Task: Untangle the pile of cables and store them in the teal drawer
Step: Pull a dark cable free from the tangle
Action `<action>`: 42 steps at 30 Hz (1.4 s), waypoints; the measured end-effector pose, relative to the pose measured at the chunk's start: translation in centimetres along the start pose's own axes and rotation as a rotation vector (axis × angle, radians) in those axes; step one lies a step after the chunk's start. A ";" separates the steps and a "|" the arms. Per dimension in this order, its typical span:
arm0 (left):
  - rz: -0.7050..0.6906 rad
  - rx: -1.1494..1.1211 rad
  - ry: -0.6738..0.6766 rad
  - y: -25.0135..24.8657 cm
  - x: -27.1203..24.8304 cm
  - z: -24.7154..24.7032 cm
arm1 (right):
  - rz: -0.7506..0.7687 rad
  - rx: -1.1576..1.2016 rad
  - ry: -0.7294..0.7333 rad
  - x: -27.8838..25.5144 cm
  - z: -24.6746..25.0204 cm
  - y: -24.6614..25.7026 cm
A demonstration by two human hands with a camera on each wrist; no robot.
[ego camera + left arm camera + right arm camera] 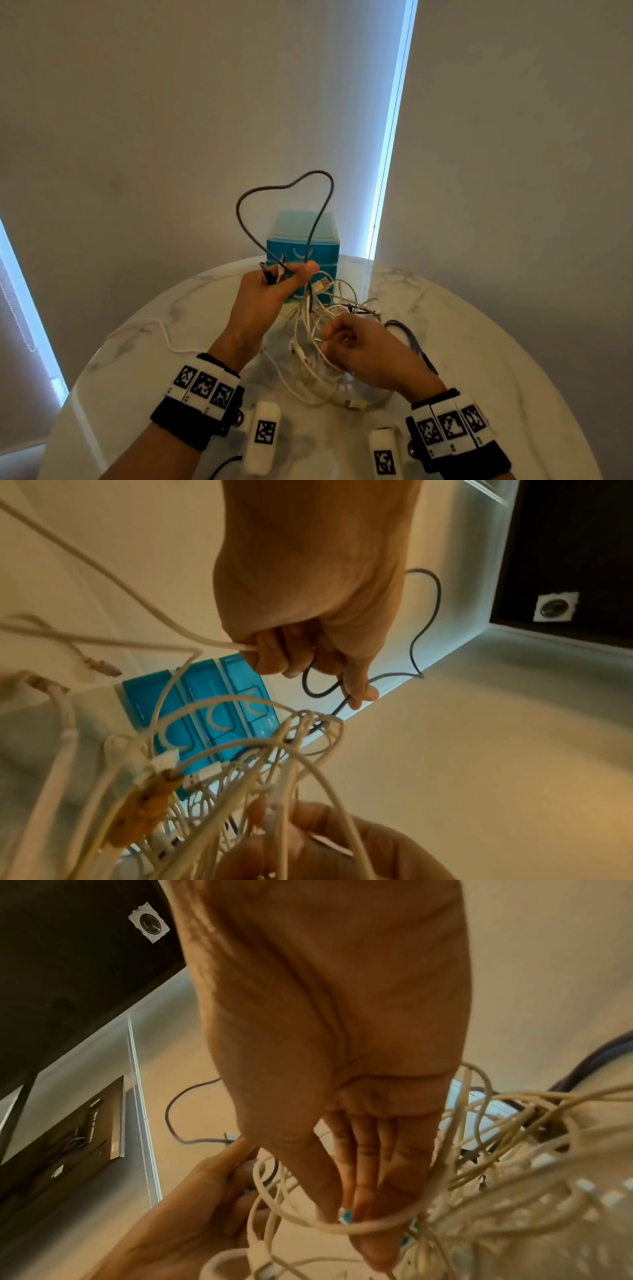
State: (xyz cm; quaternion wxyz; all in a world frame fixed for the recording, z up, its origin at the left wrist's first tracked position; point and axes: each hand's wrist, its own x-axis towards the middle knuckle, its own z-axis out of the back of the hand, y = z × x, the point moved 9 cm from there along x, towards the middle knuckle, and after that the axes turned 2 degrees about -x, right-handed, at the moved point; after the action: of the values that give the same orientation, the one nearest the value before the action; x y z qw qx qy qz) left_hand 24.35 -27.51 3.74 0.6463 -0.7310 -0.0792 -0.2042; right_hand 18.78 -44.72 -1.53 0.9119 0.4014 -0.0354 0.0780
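A tangle of white cables (320, 346) lies on the round marble table (479, 359) in front of the teal drawer unit (303, 246), whose drawers look closed. My left hand (274, 287) is raised and grips a dark grey cable (284, 186) that loops up above it, together with a white cable (192, 634). My right hand (356, 346) sits in the tangle, its fingers (363, 1191) pinching white strands (373, 1226). In the left wrist view the grey cable (424, 626) runs out from my curled fingers (356, 688).
A purple-blue cable (407, 334) curls on the table right of my right hand. One white cable (154, 325) trails off to the left. Two white tagged blocks (263, 435) lie at the near table edge. Wall and window blinds stand behind the drawer unit.
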 end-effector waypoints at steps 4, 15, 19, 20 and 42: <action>-0.002 -0.010 0.063 0.0 -0.4 -1.4 | 0.037 0.251 -0.229 -0.7 2.4 1.9; 0.061 0.088 0.204 1.0 0.3 -2.6 | 0.064 0.175 -0.394 -0.5 2.5 1.6; 0.154 0.205 0.209 2.8 0.8 -1.0 | 0.008 0.274 -0.472 -0.6 3.3 0.8; 0.165 0.226 0.189 3.2 1.1 -0.6 | -0.003 0.334 -0.483 -0.6 3.5 0.7; -0.045 0.410 0.216 1.2 0.3 -2.5 | 0.129 0.736 -0.411 -1.0 5.3 2.4</action>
State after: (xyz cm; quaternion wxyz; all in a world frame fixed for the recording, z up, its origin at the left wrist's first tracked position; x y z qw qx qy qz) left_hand 24.60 -30.17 2.92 0.7811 -0.5564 -0.0657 -0.2756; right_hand 17.41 -47.10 3.65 0.6750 0.7043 -0.2114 0.0607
